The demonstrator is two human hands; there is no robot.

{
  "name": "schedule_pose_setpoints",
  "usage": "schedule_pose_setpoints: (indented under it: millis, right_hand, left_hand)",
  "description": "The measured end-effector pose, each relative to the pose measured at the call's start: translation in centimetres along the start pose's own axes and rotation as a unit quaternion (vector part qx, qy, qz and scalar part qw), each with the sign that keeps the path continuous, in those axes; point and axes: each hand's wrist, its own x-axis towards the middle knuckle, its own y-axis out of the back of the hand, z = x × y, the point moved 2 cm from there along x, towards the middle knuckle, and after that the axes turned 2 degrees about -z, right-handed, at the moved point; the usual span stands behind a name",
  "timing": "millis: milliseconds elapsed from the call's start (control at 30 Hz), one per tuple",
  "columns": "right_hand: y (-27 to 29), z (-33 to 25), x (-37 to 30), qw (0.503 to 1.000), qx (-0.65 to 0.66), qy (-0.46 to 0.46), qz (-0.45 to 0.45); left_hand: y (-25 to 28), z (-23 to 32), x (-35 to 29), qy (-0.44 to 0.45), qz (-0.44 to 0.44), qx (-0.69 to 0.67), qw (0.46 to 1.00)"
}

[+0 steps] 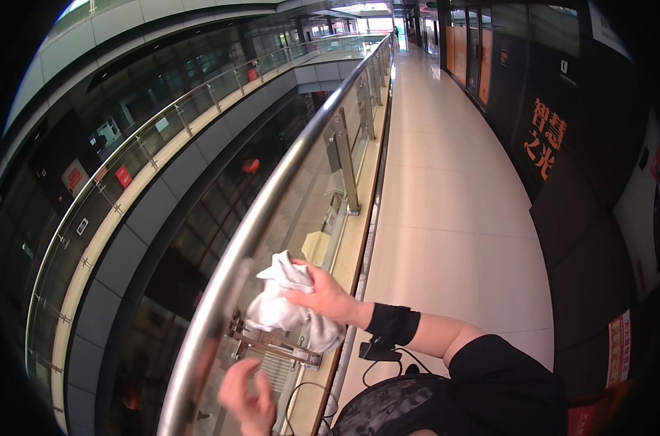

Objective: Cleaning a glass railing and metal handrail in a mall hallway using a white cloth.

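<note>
A crumpled white cloth (278, 307) hangs bunched in my right hand (328, 296), whose fingers and thumb close around its upper part. The cloth is just beside the steel handrail (261, 207), in front of the railing's glass; I cannot tell whether it touches either. Lower down, next to the rail, my left hand (248, 398) has loosely bent fingers, parted from the thumb, with nothing visible in them. It is slightly blurred. A black band (394, 324) wraps my right wrist, with a small black box (379, 353) and cable hanging below.
Metal posts (348, 160) carry the railing along a pale ledge. A tiled walkway (453, 218) runs ahead on the right, bordered by a dark wall (515, 109) with orange lettering. Beyond the railing is an open drop, with another curved balcony (163, 174) across it.
</note>
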Motion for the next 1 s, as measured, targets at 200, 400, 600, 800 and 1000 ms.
schedule_pose_setpoints:
  millis: [200, 400, 600, 800, 1000]
  right_hand:
    - [5.8, -1.7, -4.0, 0.990, 0.052, -0.105, -0.078]
    - [13.8, -0.2, -6.7, 0.972, 0.065, -0.222, -0.047]
    - [20.5, -0.1, -8.7, 0.979, 0.096, -0.165, 0.067]
    - [23.4, 2.0, -10.9, 0.985, -0.007, -0.166, 0.042]
    - [24.7, 0.2, -11.0, 0.973, -0.153, -0.146, 0.092]
  left_hand:
    - [-16.6, -2.0, 2.3, 0.231, -0.229, -0.589, 0.740]
    - [-23.2, 3.2, 6.5, 0.318, -0.182, -0.603, 0.708]
    - [-26.5, 6.4, 10.1, 0.311, -0.143, -0.630, 0.697]
    - [-28.9, 6.5, 10.1, 0.355, -0.111, -0.672, 0.640]
    - [-28.7, 3.7, 8.6, 0.406, -0.083, -0.606, 0.680]
